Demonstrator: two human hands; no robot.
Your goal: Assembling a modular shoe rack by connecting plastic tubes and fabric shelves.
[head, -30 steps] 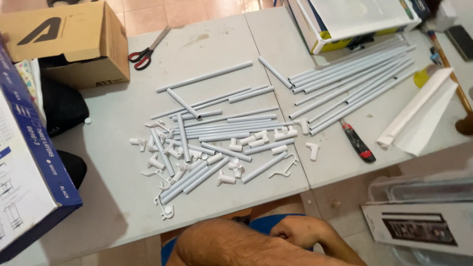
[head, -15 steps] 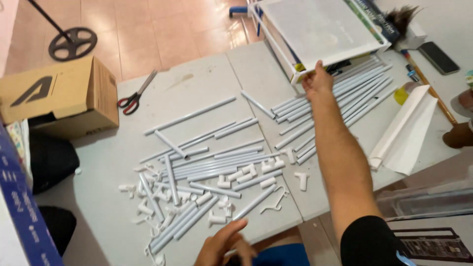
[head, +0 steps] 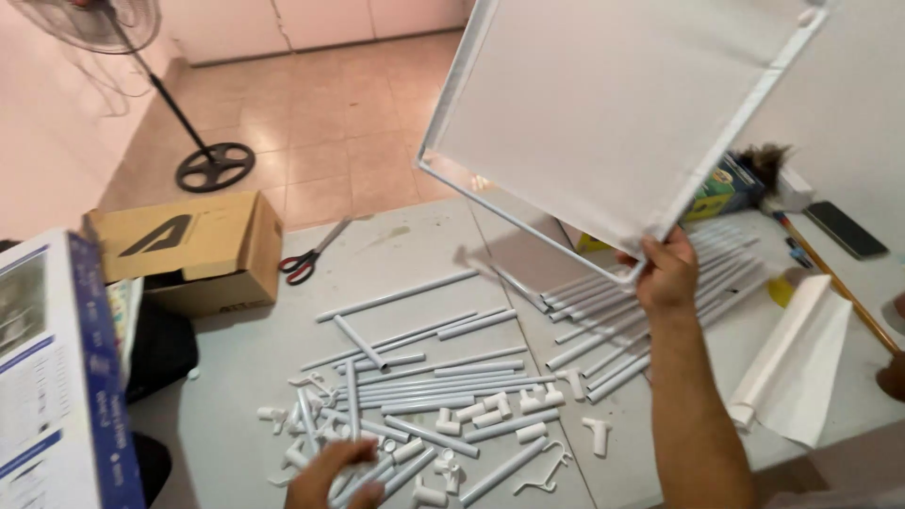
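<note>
Panel [head: 613, 113] edge inside right-hand fingers [head: 660, 259]

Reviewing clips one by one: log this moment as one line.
right hand: holds white fabric panel raised | left hand: on white connectors | table: white tubes, scissors

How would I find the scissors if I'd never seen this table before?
Start at the brown cardboard box on the far left part of the grey table. Just right of it, near the table's far edge, lie the scissors. Their red and black handles set them apart from the white pipes nearby.
</note>
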